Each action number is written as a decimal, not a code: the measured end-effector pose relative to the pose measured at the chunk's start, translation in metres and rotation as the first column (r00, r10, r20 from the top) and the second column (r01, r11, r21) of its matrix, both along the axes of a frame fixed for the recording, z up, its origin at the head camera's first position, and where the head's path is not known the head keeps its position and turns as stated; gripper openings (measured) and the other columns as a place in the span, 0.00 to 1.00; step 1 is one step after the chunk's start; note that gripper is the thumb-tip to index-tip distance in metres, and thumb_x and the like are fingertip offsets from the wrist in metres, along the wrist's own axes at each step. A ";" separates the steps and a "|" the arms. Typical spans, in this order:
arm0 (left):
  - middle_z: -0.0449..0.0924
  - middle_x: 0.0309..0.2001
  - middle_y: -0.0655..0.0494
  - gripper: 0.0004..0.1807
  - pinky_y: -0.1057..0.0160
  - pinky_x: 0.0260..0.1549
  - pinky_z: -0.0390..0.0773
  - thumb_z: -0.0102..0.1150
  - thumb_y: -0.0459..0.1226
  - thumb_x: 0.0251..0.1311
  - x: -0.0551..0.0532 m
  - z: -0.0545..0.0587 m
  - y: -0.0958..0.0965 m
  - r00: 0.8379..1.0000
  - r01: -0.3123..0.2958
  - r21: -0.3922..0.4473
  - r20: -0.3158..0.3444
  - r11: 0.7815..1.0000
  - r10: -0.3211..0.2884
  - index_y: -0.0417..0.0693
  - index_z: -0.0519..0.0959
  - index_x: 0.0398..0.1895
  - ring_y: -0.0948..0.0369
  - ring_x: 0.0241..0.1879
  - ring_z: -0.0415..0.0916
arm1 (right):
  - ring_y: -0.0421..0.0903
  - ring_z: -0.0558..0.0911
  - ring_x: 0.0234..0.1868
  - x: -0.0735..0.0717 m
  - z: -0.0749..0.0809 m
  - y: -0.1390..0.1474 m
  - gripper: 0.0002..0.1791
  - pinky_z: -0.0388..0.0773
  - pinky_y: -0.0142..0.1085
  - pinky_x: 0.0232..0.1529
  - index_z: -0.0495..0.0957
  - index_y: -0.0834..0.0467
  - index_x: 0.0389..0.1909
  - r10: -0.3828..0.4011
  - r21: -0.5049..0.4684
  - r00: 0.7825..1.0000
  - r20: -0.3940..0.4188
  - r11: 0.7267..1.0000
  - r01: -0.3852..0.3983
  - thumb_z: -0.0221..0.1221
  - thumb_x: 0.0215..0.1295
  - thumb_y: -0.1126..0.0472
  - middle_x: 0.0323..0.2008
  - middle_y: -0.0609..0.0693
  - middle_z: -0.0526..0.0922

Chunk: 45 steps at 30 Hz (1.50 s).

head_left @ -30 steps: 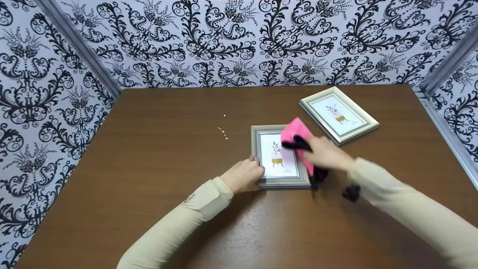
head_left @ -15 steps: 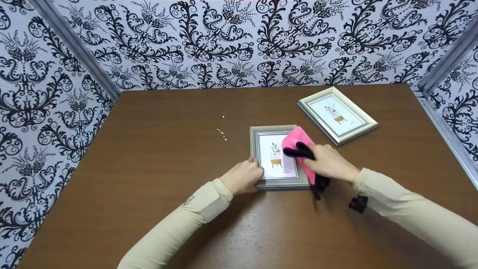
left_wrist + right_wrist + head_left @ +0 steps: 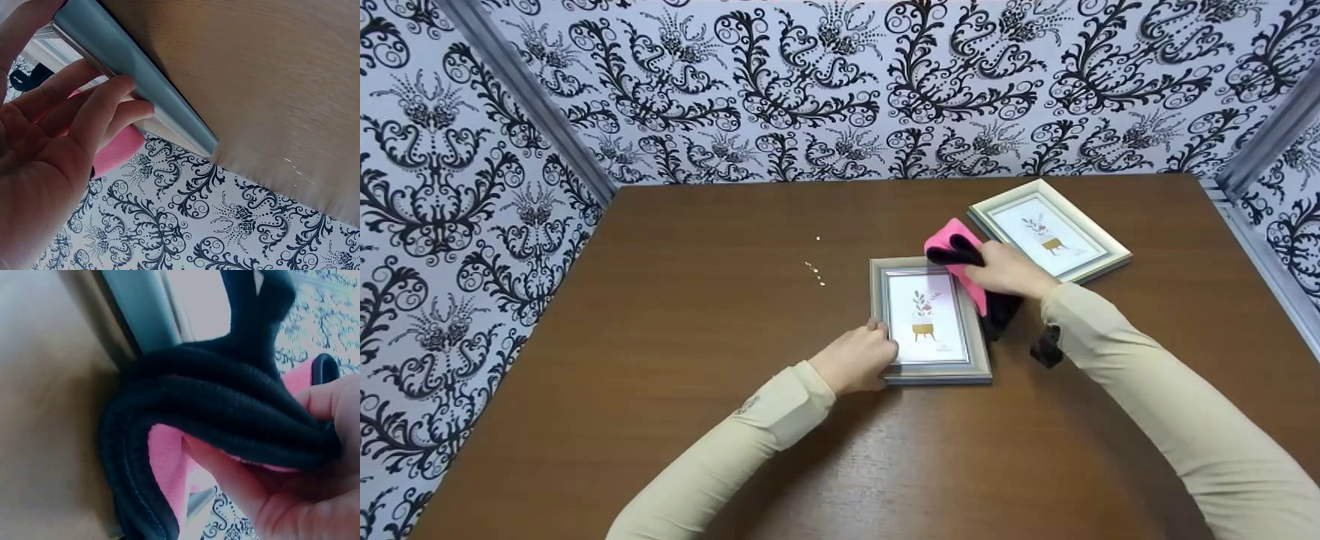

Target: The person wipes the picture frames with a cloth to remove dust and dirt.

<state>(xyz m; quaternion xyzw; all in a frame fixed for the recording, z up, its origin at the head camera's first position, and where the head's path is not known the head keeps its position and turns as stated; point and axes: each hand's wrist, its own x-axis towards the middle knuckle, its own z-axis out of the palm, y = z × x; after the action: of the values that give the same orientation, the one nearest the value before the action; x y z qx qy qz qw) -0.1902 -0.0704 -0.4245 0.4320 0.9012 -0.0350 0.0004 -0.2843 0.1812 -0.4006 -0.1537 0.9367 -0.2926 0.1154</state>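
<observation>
A picture frame (image 3: 928, 322) with a potted-plant print lies face up on the brown table. My left hand (image 3: 856, 356) holds its lower left corner; in the left wrist view the fingers (image 3: 121, 90) rest along the grey side of the frame (image 3: 138, 73). My right hand (image 3: 1011, 268) grips a bunched pink cloth (image 3: 956, 232) with black trim over the frame's upper right corner. Seen from the right wrist, the folded black edging of the cloth (image 3: 214, 399) overlaps the frame's side (image 3: 143, 312), with thumb and fingers pinching the bundle.
A second, matching picture frame (image 3: 1069, 240) lies angled at the back right, just beyond my right hand. Small pale specks (image 3: 816, 274) lie left of the near frame on the table (image 3: 697, 285). Patterned wall panels (image 3: 810, 90) enclose the back and sides.
My right hand first slid slightly toward me along the frame's right side, then moved away from me to its upper right corner with the cloth. The left hand has stayed on the frame.
</observation>
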 end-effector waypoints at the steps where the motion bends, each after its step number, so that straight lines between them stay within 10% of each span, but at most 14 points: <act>1: 0.77 0.30 0.50 0.13 0.61 0.31 0.81 0.76 0.39 0.42 0.000 0.000 0.000 1.000 0.000 0.001 -0.002 1.000 0.000 0.43 0.81 0.27 0.56 0.31 0.75 | 0.44 0.75 0.18 0.000 0.000 -0.001 0.10 0.72 0.37 0.20 0.73 0.62 0.29 -0.003 0.014 1.000 -0.007 1.000 0.003 0.54 0.64 0.59 0.20 0.51 0.74; 7: 0.78 0.28 0.50 0.12 0.59 0.30 0.80 0.75 0.38 0.41 0.000 -0.002 0.002 1.000 -0.005 0.015 0.006 1.000 0.005 0.44 0.82 0.26 0.56 0.30 0.76 | 0.43 0.72 0.14 0.016 -0.006 -0.004 0.20 0.69 0.36 0.16 0.78 0.65 0.44 0.005 0.051 1.000 -0.004 0.999 -0.005 0.53 0.69 0.50 0.17 0.49 0.71; 14: 0.77 0.27 0.51 0.12 0.59 0.31 0.81 0.76 0.39 0.42 -0.001 -0.001 0.001 1.000 0.001 0.020 0.011 1.000 -0.001 0.44 0.82 0.26 0.55 0.30 0.76 | 0.38 0.68 0.07 0.069 -0.006 -0.005 0.23 0.66 0.32 0.07 0.75 0.61 0.60 0.045 0.000 0.998 0.045 0.999 -0.045 0.52 0.70 0.54 0.11 0.46 0.68; 21: 0.77 0.29 0.50 0.12 0.59 0.32 0.81 0.75 0.37 0.41 -0.002 0.000 -0.001 1.000 -0.008 0.011 0.025 1.000 0.008 0.43 0.82 0.27 0.56 0.30 0.75 | 0.40 0.76 0.09 0.100 -0.002 -0.005 0.16 0.74 0.35 0.10 0.76 0.63 0.32 0.024 -0.046 1.000 0.019 0.999 -0.023 0.54 0.69 0.53 0.13 0.48 0.74; 27: 0.77 0.30 0.50 0.12 0.59 0.31 0.81 0.75 0.38 0.43 -0.002 0.000 -0.002 0.999 -0.008 0.011 0.034 1.000 0.008 0.43 0.82 0.28 0.55 0.30 0.75 | 0.38 0.68 0.08 0.074 -0.008 0.001 0.24 0.66 0.31 0.08 0.71 0.48 0.66 0.031 -0.094 0.999 -0.006 0.995 -0.032 0.48 0.70 0.59 0.15 0.48 0.69; 36: 0.77 0.32 0.48 0.13 0.60 0.31 0.80 0.75 0.39 0.44 0.000 -0.004 -0.002 0.999 0.026 0.032 0.020 0.999 -0.026 0.43 0.82 0.29 0.55 0.31 0.77 | 0.43 0.73 0.17 0.016 -0.015 0.000 0.19 0.73 0.38 0.20 0.77 0.66 0.50 -0.088 -0.104 0.995 -0.040 0.991 0.083 0.50 0.69 0.56 0.24 0.56 0.76; 45: 0.77 0.33 0.48 0.12 0.59 0.32 0.80 0.74 0.39 0.46 0.000 -0.001 -0.003 0.999 -0.006 0.021 0.052 1.000 0.005 0.43 0.81 0.29 0.54 0.32 0.76 | 0.51 0.77 0.25 -0.001 -0.020 -0.011 0.17 0.76 0.46 0.31 0.70 0.67 0.53 -0.045 -0.078 0.997 -0.063 0.996 0.040 0.50 0.71 0.59 0.32 0.59 0.76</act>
<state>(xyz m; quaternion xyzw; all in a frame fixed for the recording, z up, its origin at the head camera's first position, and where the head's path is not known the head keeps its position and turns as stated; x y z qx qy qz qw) -0.1905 -0.0732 -0.4258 0.4301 0.9025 -0.0145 0.0193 -0.2857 0.1699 -0.4209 -0.1472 0.9312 -0.3255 0.0725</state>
